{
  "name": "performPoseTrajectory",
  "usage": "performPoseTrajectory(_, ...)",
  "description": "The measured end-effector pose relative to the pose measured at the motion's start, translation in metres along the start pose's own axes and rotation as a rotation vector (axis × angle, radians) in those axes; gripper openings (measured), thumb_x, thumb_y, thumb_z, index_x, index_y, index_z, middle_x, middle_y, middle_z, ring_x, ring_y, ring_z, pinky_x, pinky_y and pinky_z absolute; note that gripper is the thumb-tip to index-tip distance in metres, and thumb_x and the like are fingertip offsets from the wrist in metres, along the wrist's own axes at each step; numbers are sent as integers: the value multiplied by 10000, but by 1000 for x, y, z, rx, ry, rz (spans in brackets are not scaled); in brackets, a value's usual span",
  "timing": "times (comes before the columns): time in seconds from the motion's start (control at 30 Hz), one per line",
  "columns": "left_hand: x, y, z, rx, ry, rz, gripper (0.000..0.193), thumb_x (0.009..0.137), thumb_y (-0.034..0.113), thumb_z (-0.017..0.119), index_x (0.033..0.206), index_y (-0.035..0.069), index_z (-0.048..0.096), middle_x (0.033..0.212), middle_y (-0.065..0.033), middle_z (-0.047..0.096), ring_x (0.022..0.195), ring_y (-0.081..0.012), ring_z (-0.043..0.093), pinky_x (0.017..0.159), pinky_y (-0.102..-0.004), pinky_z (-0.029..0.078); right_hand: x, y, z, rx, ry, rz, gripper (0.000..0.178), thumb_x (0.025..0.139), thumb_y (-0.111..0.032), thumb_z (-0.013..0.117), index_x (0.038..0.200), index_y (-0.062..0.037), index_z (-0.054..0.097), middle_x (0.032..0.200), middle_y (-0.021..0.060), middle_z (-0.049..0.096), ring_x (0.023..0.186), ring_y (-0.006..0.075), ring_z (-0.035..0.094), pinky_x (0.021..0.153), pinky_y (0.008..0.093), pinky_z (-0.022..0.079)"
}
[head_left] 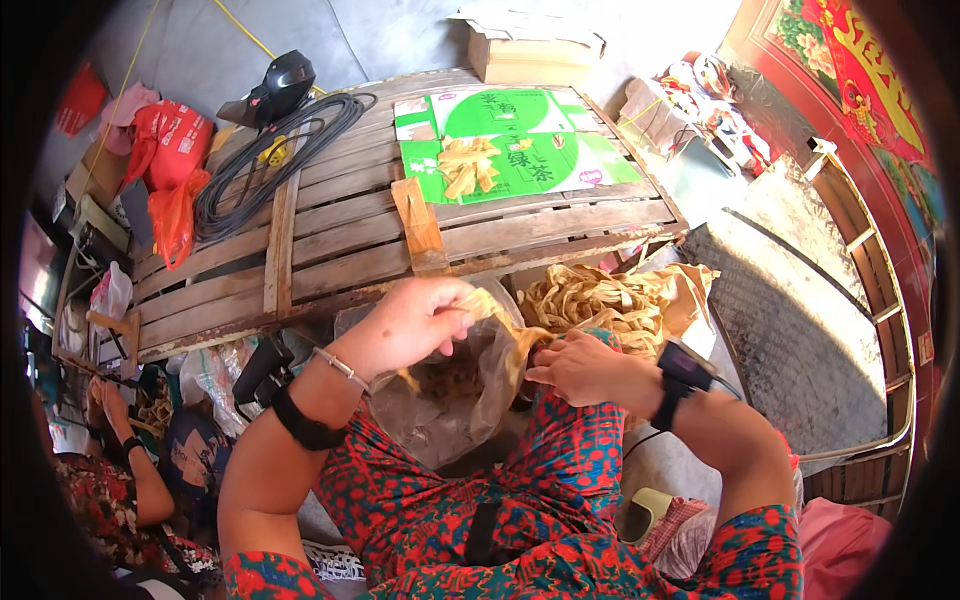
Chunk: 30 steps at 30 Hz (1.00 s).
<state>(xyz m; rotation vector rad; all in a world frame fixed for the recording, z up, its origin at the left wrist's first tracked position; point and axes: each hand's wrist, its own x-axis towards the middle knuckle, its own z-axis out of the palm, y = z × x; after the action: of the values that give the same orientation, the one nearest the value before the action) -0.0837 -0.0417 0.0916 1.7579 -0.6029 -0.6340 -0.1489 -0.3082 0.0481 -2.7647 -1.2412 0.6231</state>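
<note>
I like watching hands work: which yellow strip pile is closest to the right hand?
The big tangled heap just beyond the right hand; the smaller pile lies farther off, on the green cardboard.

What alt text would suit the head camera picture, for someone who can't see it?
Someone's left hand and right hand hold a yellowish strip over a clear bag. More strips lie heaped at right; ahead, a slatted platform bears green cardboard and coiled cable.

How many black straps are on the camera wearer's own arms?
2: left strap, on the forearm beyond the bracelet; right strap, near the wrist with a small dark device. The sleeves could hide others.
</note>
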Motion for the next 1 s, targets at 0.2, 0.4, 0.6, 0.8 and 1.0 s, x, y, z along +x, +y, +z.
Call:
performPoseTrajectory(0.2, 3, -4, -10, 54, 113, -73, 167, 928, 71, 550, 1065, 9, 623, 809, -25, 619, 644, -88, 590, 554, -228, 461, 64, 4, 52, -233, -106, -6, 283, 787, -122, 614, 1070, -124, 606, 1067, 92, 523, 968, 265, 587, 730, 373, 505)
performPoseTrajectory(0.4, 2, -58, -37, 194, 190, -68, 135, 867, 125, 606, 942, 26, 658, 784, -95, 658, 643, -186, 625, 608, -317, 509, 94, 13, 81, -406, -135, 88, 114, 829, -166, 571, 897, -156, 662, 867, 33, 641, 844, 239, 668, 671, 384, 519)
performPoseTrajectory(0.6, -20, -100, -23, 890, 37, -110, 452, 796, 227, 647, 1230, 112, 595, 1199, -128, 625, 1077, -346, 585, 873, -406, 481, 46, 7, -21, 361, 213, 48, 75, 851, -145, 640, 892, -101, 685, 881, 55, 655, 813, 239, 652, 705, 351, 514)
performPoseTrajectory(0.8, -3, -51, 21, -566, -274, 157, 329, 899, 235, 655, 1171, 64, 583, 1011, -52, 652, 955, -125, 611, 844, -292, 486, 19, -5, -112, 1247, 457, 109, 131, 860, -56, 696, 972, -26, 637, 828, -6, 632, 762, 100, 608, 719, 254, 510)
performPoseTrajectory(1.0, -20, -32, -4, -147, -121, -153, 149, 920, 220, 619, 915, 72, 616, 666, 22, 572, 560, -51, 541, 507, -216, 454, -14, 48, -135, 1186, 1167, 245, 89, 879, -184, 693, 857, -114, 643, 680, -80, 534, 591, 33, 455, 531, 209, 380)
